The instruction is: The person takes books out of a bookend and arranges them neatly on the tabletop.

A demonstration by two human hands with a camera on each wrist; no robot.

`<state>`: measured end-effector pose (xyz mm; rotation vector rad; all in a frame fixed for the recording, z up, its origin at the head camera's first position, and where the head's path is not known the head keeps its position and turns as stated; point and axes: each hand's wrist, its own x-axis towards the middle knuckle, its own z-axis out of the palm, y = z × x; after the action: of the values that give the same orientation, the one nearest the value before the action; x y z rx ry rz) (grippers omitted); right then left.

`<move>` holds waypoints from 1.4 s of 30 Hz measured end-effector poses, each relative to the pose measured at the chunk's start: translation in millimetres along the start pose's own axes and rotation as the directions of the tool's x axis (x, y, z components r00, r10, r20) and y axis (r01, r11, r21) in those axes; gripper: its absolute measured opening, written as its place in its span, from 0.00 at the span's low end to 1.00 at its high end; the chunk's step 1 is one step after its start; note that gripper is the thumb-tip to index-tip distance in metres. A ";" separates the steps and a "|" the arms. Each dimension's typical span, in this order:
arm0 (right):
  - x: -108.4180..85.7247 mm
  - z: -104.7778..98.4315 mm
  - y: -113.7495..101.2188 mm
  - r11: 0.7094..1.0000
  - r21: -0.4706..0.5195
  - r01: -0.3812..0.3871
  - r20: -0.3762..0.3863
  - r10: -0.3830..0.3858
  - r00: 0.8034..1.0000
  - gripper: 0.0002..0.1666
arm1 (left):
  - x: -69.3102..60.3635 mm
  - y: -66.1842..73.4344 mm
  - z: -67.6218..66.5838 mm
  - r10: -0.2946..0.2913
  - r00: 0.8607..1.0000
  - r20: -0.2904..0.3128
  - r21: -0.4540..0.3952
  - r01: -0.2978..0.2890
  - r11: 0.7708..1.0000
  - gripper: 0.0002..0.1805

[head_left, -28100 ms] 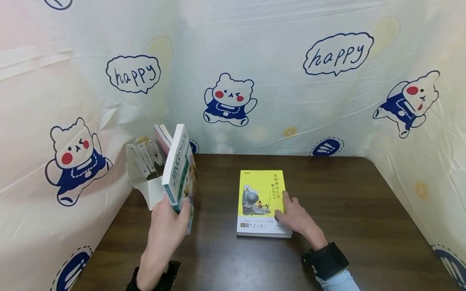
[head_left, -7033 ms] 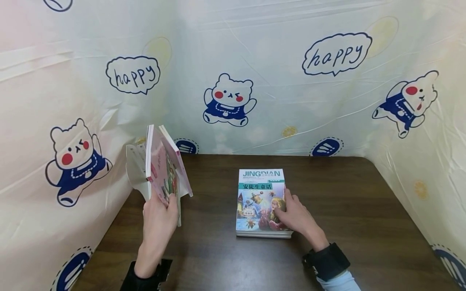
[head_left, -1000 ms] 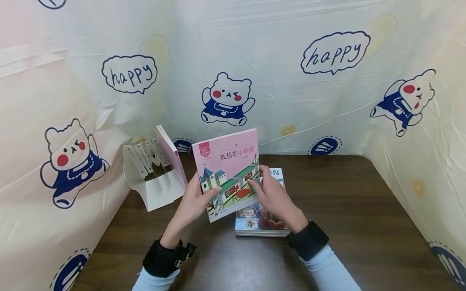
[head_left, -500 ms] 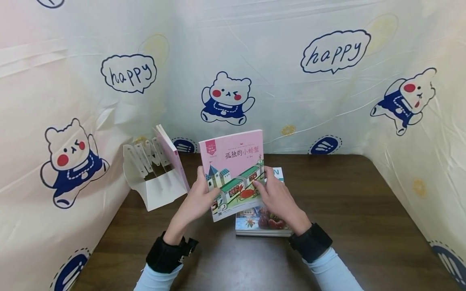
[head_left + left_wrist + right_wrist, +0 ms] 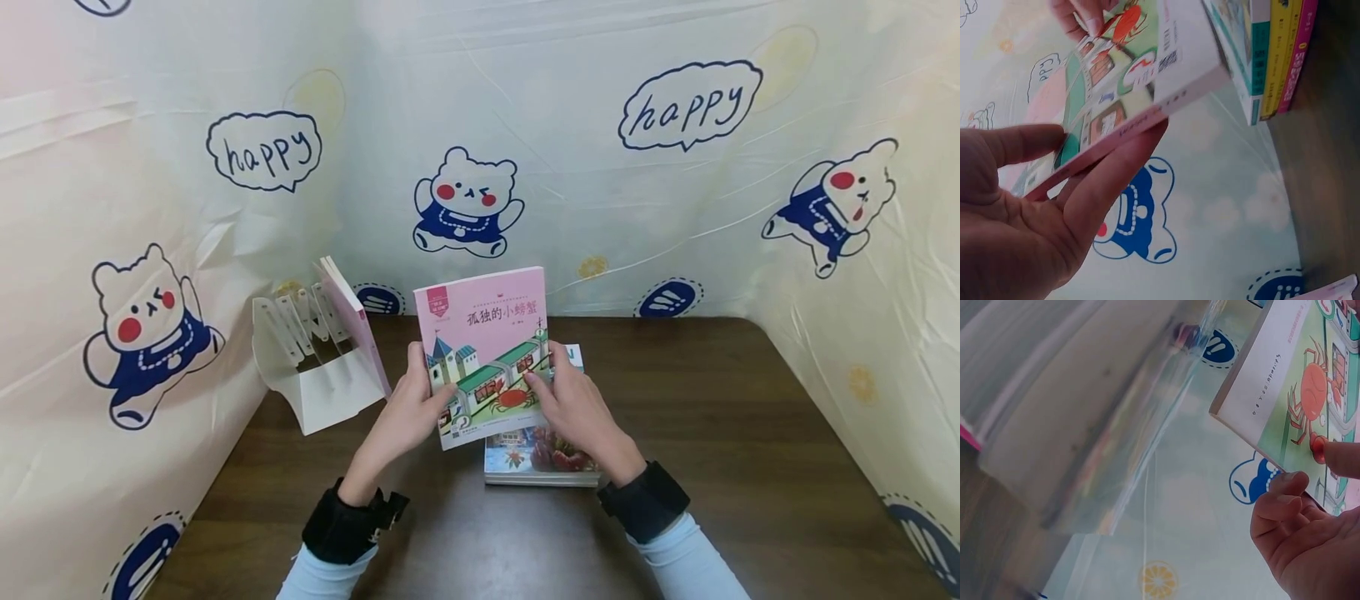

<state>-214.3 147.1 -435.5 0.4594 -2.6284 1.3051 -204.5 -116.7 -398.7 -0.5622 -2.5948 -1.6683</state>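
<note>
A pink paperback book [image 5: 487, 342] with a crab and a green train on its cover is held up, slightly tilted, above the table. My left hand [image 5: 408, 408] pinches its lower left edge, the thumb lying on the cover. On the opposite edge my right hand [image 5: 581, 408] grips it, thumb also on the front. Partly hidden behind the book lies a stack of books [image 5: 540, 457], a blue illustrated one on top. In the left wrist view, the stack's spines [image 5: 1279, 56] are white-teal, yellow and pink.
To the left stands a white book rack [image 5: 337, 396] with slotted dividers. Another pink book [image 5: 358, 325] leans upright at its right side. A printed cloth [image 5: 570, 208] surrounds the brown wooden table [image 5: 712, 433] at the back and sides.
Seven seconds ago my left hand held the pink book at the rack and my right hand rested on the stack. Over the last second, both hands shifted the book slightly right.
</note>
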 end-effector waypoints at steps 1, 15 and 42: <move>-0.5 -0.5 -0.1 1.000 0.001 -0.001 -0.002 0.001 1.000 0.36 | 0.2 -0.9 0.9 0.006 1.000 -0.010 -0.005 -0.006 1.000 0.30; -6.8 -7.4 5.4 1.000 -0.006 0.000 -0.042 0.000 0.999 0.41 | 7.2 -3.6 23.9 0.046 0.982 -0.183 -0.048 -0.055 0.997 0.35; -18.8 -16.9 21.5 0.995 0.004 -0.095 -0.011 0.095 0.995 0.39 | 12.4 -9.9 40.2 0.037 0.989 -0.145 0.107 -0.021 0.994 0.46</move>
<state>-203.8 176.5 -446.8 0.3306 -2.6689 1.3360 -211.6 -81.3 -422.4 -0.4525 -2.5389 -1.4922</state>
